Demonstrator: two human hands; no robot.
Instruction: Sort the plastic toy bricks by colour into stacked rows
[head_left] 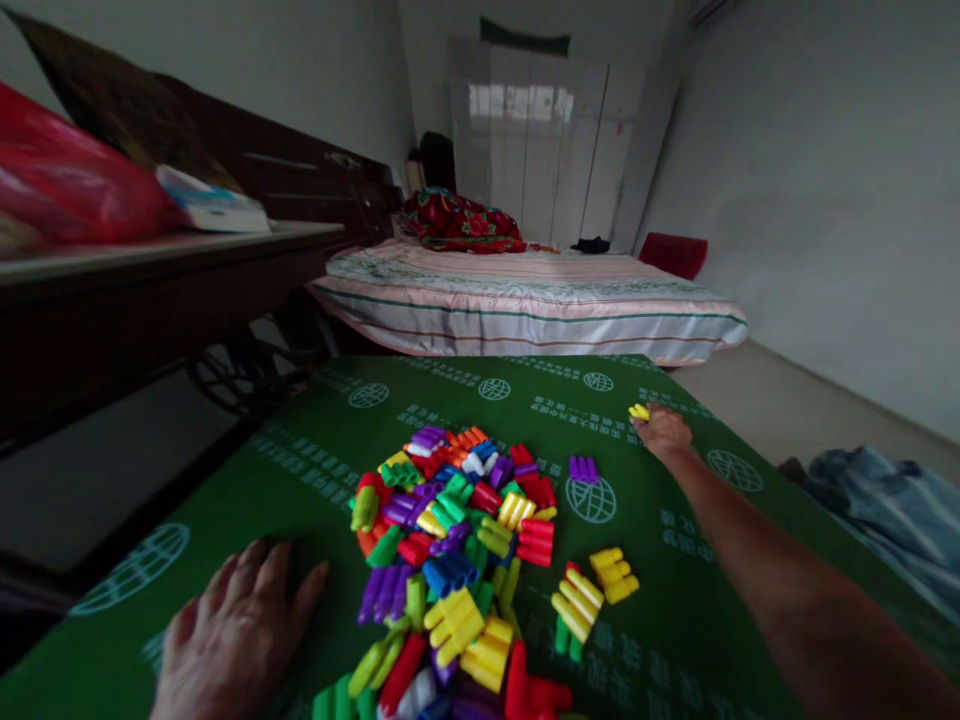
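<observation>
A heap of colourful plastic building pieces (457,545) lies on a green cloth-covered table (315,470). My left hand (236,630) rests flat on the cloth just left of the heap, fingers stretched out. My right hand (660,428) reaches far across to the table's right back part. Its fingers pinch a small yellow piece (639,411). A lone purple piece (583,468) lies between the heap and that hand. Yellow pieces (613,573) sit apart at the heap's right side.
A dark wooden sewing table (150,290) with a red bag (67,180) stands at the left. A bed with a striped cover (525,295) lies behind the table. Blue fabric (877,490) is at the right, and a white wardrobe (547,140) at the back.
</observation>
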